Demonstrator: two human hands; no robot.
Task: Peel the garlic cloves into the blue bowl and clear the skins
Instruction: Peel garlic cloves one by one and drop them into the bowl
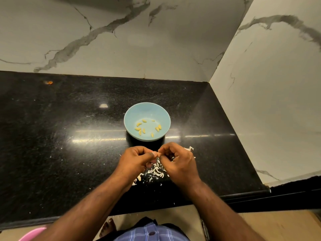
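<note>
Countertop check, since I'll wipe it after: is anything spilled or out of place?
Yes. Garlic skins lie scattered on the black countertop under and beside both hands, some near the front edge. An orange speck sits far back left. The blue bowl holds only peeled cloves.

Blue bowl (132, 117), seemingly yellow cloves (140, 129), black counter (60, 136)

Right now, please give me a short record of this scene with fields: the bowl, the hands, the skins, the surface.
bowl: blue bowl on the counter, about ten peeled cloves inside
left hand: pinches a small garlic clove, mostly hidden
right hand: fingertips pinch at the same clove
skins: white skins scattered on the counter under and between the hands
surface: black speckled counter, marble wall behind
</note>
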